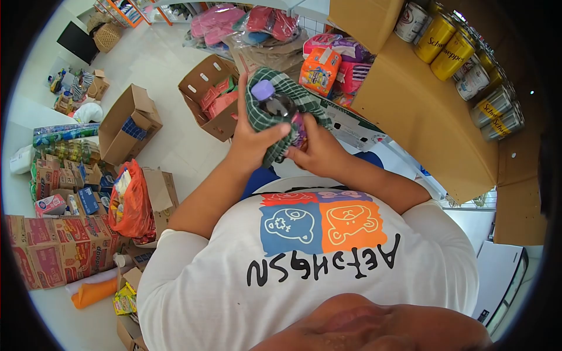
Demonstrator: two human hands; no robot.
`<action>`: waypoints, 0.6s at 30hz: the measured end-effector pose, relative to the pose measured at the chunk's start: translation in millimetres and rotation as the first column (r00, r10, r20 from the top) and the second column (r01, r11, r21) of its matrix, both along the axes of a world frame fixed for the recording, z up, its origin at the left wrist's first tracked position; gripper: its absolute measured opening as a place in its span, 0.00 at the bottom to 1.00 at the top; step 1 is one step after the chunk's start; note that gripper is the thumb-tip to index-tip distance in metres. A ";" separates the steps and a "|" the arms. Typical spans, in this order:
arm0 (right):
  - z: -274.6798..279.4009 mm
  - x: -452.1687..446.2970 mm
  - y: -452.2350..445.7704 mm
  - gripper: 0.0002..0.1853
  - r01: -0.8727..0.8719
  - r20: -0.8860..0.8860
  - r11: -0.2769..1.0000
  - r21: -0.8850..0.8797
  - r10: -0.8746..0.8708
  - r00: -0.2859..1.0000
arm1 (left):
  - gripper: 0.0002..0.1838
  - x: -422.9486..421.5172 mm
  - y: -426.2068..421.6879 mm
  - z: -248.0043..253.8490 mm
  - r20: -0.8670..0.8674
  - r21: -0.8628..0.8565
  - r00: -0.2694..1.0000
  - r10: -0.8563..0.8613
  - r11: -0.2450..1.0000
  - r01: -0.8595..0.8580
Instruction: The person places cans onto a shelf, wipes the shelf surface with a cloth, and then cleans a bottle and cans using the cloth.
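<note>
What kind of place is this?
It looks like a small shop or its storeroom. There are lots of cans grouped together, bright plastic-wrapped packs, and printed boxes crowded along one side.

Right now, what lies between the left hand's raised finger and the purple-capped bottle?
Green checked cloth, wrapped partly around the bottle; the head view shows it.

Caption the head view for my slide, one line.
Left hand and right hand hold a purple-capped bottle against a green checked cloth, with Schweppes cans at the right.
</note>
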State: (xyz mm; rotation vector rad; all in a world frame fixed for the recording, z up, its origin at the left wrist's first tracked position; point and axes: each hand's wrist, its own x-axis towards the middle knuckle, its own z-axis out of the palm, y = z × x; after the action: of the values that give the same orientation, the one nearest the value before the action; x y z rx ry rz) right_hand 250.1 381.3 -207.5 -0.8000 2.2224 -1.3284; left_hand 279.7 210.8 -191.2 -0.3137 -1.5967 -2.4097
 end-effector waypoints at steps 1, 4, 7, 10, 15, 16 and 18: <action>-5.0 2.6 -0.8 0.32 -0.003 0.002 1.000 0.001 0.003 1.000 | 0.47 -1.6 -1.1 -1.2 0.002 0.001 1.000 0.003 1.000 -0.003; -10.9 3.2 1.6 0.39 -0.109 -0.110 0.988 -0.109 0.097 0.989 | 0.37 -7.6 -2.4 -5.2 0.060 0.105 0.998 0.029 0.994 -0.035; -40.6 -4.4 0.8 0.43 -0.138 0.109 0.808 -0.573 0.242 0.964 | 0.32 -1.6 -9.5 0.8 0.081 0.180 0.996 0.048 0.982 -0.062; -44.9 -20.0 4.4 0.43 -0.085 0.279 0.732 -0.676 0.361 0.890 | 0.27 -3.9 -12.4 6.4 0.087 0.278 0.995 0.041 0.958 -0.064; -43.1 -13.4 2.1 0.42 -0.016 0.198 0.926 -0.378 0.098 0.975 | 0.21 -10.2 -8.6 22.0 0.184 0.149 0.972 0.144 0.974 -0.173; -39.0 -8.6 0.8 0.42 -0.018 0.198 0.926 -0.377 0.100 0.975 | 0.18 -12.6 -8.1 21.0 0.181 0.133 0.966 0.185 0.968 -0.211; -25.3 -2.0 -2.3 0.42 0.077 -0.324 0.997 -0.027 -0.082 0.943 | 0.18 -14.3 -9.0 19.7 0.175 0.103 0.956 0.234 0.962 -0.255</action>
State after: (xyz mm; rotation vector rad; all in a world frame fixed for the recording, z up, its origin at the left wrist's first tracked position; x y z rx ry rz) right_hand 248.1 379.0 -232.7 -1.0065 2.5247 -1.3297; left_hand 265.4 201.8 -171.5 0.1012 -1.4408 -2.3757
